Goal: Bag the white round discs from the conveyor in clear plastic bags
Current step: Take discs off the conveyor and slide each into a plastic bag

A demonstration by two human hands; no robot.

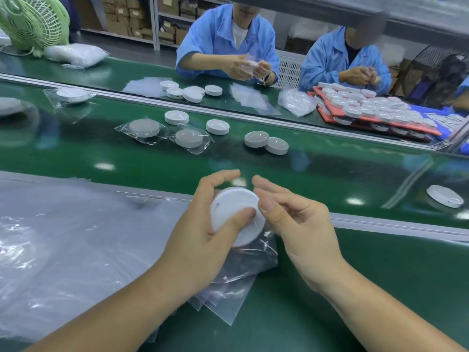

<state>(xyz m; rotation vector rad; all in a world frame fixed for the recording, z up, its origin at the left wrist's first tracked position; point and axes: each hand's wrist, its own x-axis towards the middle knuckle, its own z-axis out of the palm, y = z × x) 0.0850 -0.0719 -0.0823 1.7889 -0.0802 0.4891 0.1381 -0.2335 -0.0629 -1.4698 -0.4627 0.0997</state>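
My left hand (203, 224) grips a white round disc (234, 203) at the near edge of the conveyor, thumb across its flat back and fingers curled over its far rim. My right hand (291, 217) is beside the disc, thumb touching its right edge, fingers loosely bent and holding nothing. A clear plastic bag (228, 295) lies under my left hand on the green bench. Loose discs (256, 138) and bagged discs (189, 138) lie on the green conveyor belt (152, 161). One more disc (444, 196) lies at the right.
A large heap of clear bags (63, 237) covers the bench on my left. Two people in blue coats (225, 41) work across the belt. Red trays of discs (368, 105) stand at the far right, a green fan (30, 21) at the far left.
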